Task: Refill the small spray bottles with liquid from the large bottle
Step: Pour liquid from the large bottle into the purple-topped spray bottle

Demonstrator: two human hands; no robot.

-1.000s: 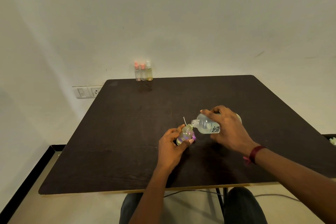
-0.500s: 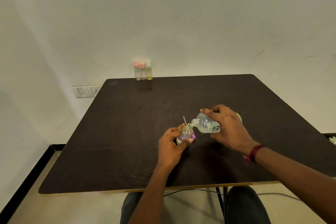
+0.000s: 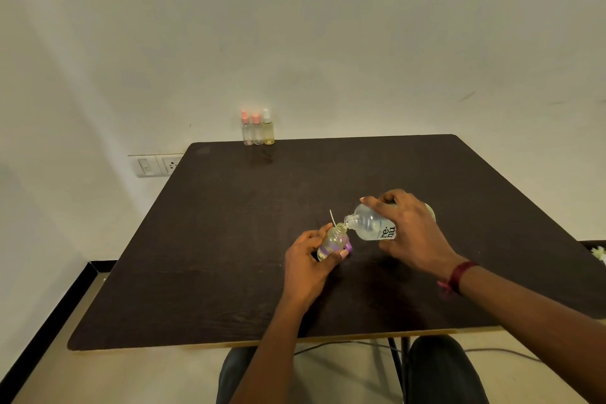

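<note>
Clear large bottle [image 3: 372, 227] in right hand [image 3: 410, 233] tilts onto small bottle [image 3: 334, 239].

Brightness: moderate, warm indoor light, even over the pale wall [image 3: 328, 26].
Shadows: soft ones lie on the dark table [image 3: 229, 239] just under the left hand [image 3: 308, 259] and right hand [image 3: 410, 236].
Reflection: a faint one sits on the table before the three small bottles [image 3: 257, 128] at its far edge.
Distortion: wide-angle; the table's edges splay toward the frame sides.
Sharpness: the table's centre is fairly crisp, the far bottles soft.
</note>
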